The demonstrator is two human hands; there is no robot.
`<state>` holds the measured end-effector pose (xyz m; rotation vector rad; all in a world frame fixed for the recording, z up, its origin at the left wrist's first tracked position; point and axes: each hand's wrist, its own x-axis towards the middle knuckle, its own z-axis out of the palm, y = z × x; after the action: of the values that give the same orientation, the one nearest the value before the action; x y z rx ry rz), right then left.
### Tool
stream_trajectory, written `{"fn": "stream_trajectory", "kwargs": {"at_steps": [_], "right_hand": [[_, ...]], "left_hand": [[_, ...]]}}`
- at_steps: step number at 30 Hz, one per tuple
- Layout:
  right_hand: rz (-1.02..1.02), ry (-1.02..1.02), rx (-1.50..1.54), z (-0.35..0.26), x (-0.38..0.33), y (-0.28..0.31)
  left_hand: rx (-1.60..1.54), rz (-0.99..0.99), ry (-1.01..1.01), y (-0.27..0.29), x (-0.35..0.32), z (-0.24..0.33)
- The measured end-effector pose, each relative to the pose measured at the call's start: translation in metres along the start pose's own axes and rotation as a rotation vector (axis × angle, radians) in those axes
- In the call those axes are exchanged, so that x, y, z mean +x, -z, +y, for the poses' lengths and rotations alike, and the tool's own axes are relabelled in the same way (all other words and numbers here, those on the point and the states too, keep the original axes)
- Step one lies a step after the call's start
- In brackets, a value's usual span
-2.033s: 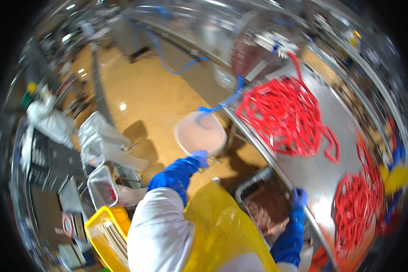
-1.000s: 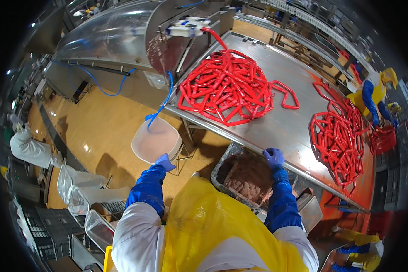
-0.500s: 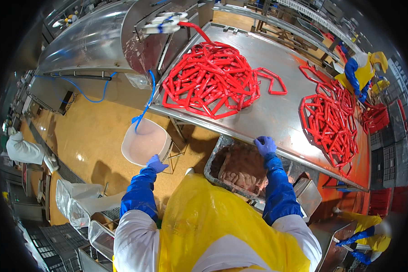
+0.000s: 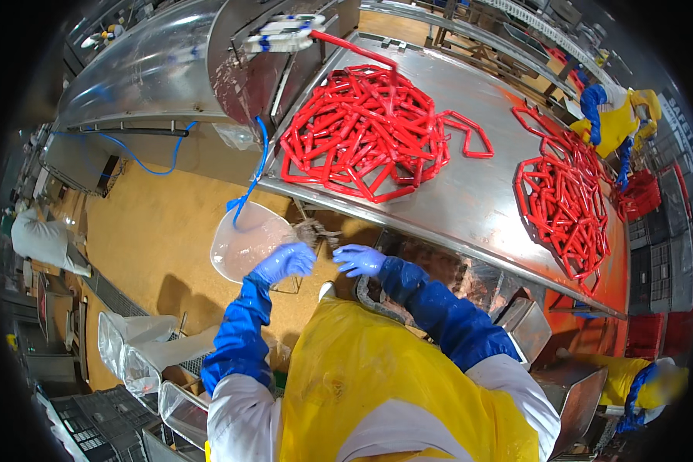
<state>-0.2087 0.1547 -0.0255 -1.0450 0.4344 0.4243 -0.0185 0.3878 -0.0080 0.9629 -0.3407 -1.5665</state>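
Off the desk's edge (image 4: 470, 192), my right hand (image 4: 359, 260) has swung toward my left hand (image 4: 286, 262), both half-open, gripping nothing I can see! Just beyond, a blurred grey clump (image 4: 313, 231) beside the white tub (image 4: 240, 245); then red links (image 4: 362, 135), heaped on that desk.

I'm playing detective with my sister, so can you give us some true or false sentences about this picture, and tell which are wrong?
1. The left hand and right hand are both gloved. True.
2. The hands are pressed together. False: there is a gap between them.
3. A blurry greyish lump shows by the right side of the white tub. True, though I cannot tell whether they touch.
4. The big pile of red links is on the floor. False: it lies on the metal table.
5. The person's apron is green. False: the apron is yellow.
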Motion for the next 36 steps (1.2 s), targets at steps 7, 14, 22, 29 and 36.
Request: {"fn": "stream_trajectory", "kwargs": {"at_steps": [7, 14, 22, 29, 36], "right_hand": [[-0.509, 0.482, -0.632, -0.07, -0.239, -0.107], [0.109, -0.77, -1.2, 0.131, -0.218, 0.047], [1.235, 0.593, -1.111, 0.007, -0.159, 0.179], [1.291, 0.151, -1.104, 0.025, -0.142, 0.217], [1.225, 0.162, -1.081, 0.02, -0.146, 0.207]], "left_hand": [[0.639, -0.42, -0.289, -0.241, -0.151, 0.032], [0.84, 0.573, 0.228, -0.035, -0.094, -0.217], [1.093, 0.647, -0.049, 0.055, -0.061, -0.196], [0.755, 0.54, 0.253, -0.009, -0.023, -0.146], [0.607, 0.554, 0.346, -0.007, -0.032, -0.19]]}}
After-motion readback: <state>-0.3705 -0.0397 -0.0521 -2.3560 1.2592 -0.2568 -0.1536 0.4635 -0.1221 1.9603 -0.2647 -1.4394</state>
